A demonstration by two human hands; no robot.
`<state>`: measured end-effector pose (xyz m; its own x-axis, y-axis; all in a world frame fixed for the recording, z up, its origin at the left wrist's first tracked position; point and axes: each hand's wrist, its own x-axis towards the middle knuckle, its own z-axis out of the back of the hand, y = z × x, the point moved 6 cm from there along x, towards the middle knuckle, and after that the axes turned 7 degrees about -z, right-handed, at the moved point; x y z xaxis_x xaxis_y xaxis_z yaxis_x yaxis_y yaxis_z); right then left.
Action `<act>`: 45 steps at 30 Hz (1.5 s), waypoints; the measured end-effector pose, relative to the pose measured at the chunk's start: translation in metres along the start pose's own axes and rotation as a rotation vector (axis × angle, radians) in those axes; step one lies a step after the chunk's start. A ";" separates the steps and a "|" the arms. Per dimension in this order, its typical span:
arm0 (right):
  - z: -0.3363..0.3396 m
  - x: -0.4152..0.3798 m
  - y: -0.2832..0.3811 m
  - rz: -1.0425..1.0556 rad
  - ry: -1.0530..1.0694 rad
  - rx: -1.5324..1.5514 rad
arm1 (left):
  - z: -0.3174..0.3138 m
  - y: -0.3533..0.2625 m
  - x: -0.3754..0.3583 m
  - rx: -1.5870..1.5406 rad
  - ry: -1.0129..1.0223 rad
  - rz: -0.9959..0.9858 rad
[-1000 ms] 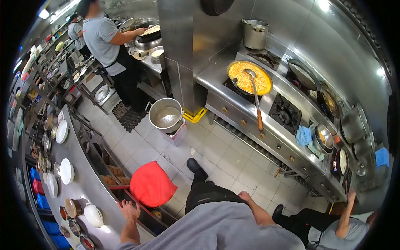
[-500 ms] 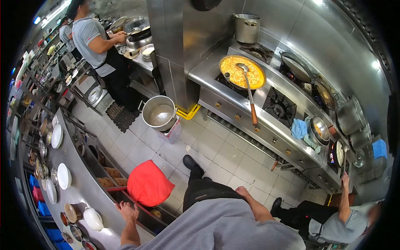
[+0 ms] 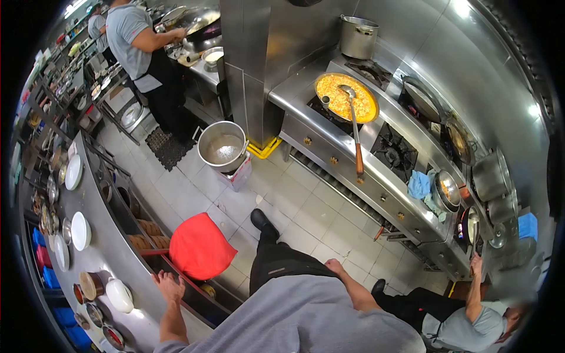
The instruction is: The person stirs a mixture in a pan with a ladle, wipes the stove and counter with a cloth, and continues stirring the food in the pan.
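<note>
My left hand (image 3: 169,286) rests at the edge of the steel counter (image 3: 112,235), fingers spread, holding nothing. Beside it on the counter are a white lidded pot (image 3: 119,295) and a brown pot (image 3: 91,286). Near my right thigh hangs my right hand (image 3: 335,266), its fingers curled; what it holds, if anything, is hidden. A red cover (image 3: 202,247) lies over something just past my left hand. On the stove, a wide pan of orange-yellow food (image 3: 335,88) has a wooden-handled ladle (image 3: 358,154) lying across it.
A large metal pot (image 3: 222,147) stands on a support on the tiled floor. One person (image 3: 468,317) cooks at the lower right, and another (image 3: 132,41) stands at the upper left. White bowls (image 3: 80,230) line the counter, with blue cloths (image 3: 419,185) on the stove.
My view has shifted slightly. My left hand stays by the counter edge and my right hand by my thigh. The upper-left person's arm has moved at the wok.
</note>
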<state>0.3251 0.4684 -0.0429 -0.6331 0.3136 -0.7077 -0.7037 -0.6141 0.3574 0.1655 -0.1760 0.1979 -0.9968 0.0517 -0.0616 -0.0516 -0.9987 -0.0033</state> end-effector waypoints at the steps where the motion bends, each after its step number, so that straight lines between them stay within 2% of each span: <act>1: 0.001 -0.001 -0.001 -0.003 0.003 -0.015 | 0.000 0.000 0.001 0.000 -0.012 -0.008; 4: 0.004 -0.006 -0.001 -0.029 0.018 -0.015 | -0.001 0.003 0.001 -0.004 -0.024 -0.017; 7: 0.003 0.001 -0.007 0.093 0.010 -0.112 | 0.000 0.002 0.005 0.016 0.024 0.011; 10: 0.010 -0.005 -0.008 0.081 0.030 -0.181 | 0.008 0.001 0.008 -0.001 0.016 0.013; 12: 0.015 -0.005 -0.015 0.060 0.086 -0.136 | 0.004 0.004 0.007 0.007 -0.086 -0.040; 14: 0.021 -0.009 -0.013 0.073 0.087 -0.096 | 0.014 0.001 0.016 -0.037 -0.067 -0.013; 16: 0.027 -0.007 -0.015 0.033 0.114 -0.184 | 0.009 0.005 0.012 -0.069 -0.041 0.017; 23: 0.040 -0.002 0.021 0.084 0.196 -0.317 | 0.007 0.008 0.016 -0.089 -0.023 0.041; 30: 0.035 0.012 0.019 0.176 0.223 -0.419 | 0.006 0.008 0.017 -0.079 -0.075 0.032; 33: 0.040 0.007 0.033 0.171 0.229 -0.438 | 0.004 0.008 0.018 -0.079 0.005 0.070; 36: 0.047 0.002 0.049 0.194 0.161 -0.339 | 0.003 0.006 0.018 -0.060 0.005 0.066; 39: 0.064 0.013 0.046 -0.306 0.184 0.358 | 0.003 0.004 0.018 -0.044 0.019 0.056; 40: 0.085 0.011 0.064 -0.383 0.145 0.614 | 0.003 0.003 0.017 -0.044 -0.005 0.041; 42: 0.118 0.059 0.040 -0.205 0.160 1.006 | 0.002 0.001 0.016 -0.022 -0.002 0.034; 44: 0.177 0.086 0.043 -0.146 0.003 1.344 | 0.004 -0.003 0.015 -0.005 -0.004 0.026; 45: 0.211 0.094 0.056 -0.033 0.061 1.353 | 0.004 -0.004 0.015 0.002 -0.007 0.022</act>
<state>0.1577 0.6160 0.0390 -0.6198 0.2600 -0.7404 -0.5034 0.5921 0.6293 0.1509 -0.1708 0.2009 -0.9981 0.0299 -0.0547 -0.0299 -0.9996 0.0000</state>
